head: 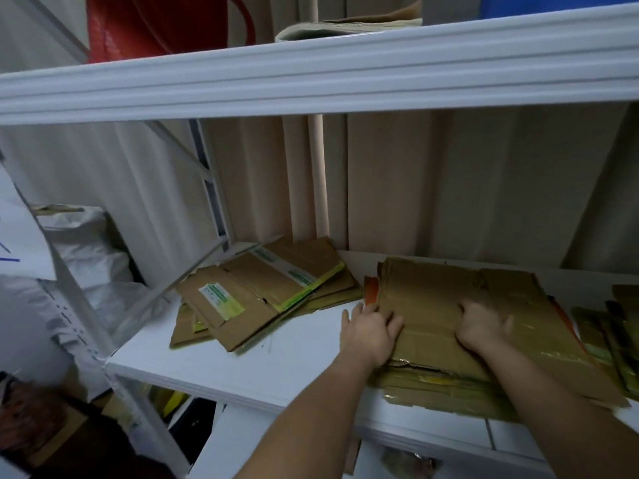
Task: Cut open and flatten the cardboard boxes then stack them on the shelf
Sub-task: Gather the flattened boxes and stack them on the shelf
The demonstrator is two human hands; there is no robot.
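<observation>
Head view: a white shelf (276, 361) backed by beige curtain (432, 184). The left hand (370, 331) lies flat-fingered, open, on the flattened cardboard stack's (432, 295) left edge; the right hand (480, 324) presses its top, fingers curled, holding nothing. Another flattened pile (266, 292) lies nearby, left.

No readable text anywhere. The flattened boxes (262, 292) at the left of the shelf (276, 357) carry white-and-green printed labels (221, 299) and a green-yellow tape strip (311, 285), but the print is too blurred and small to make out. The brown cardboard stack (449, 305) to their right shows only clear tape, no lettering visible. White sheet (20, 243) at the far left has blue pen strokes, not legible as characters. No numbers, brands or signs resolvable.
</observation>
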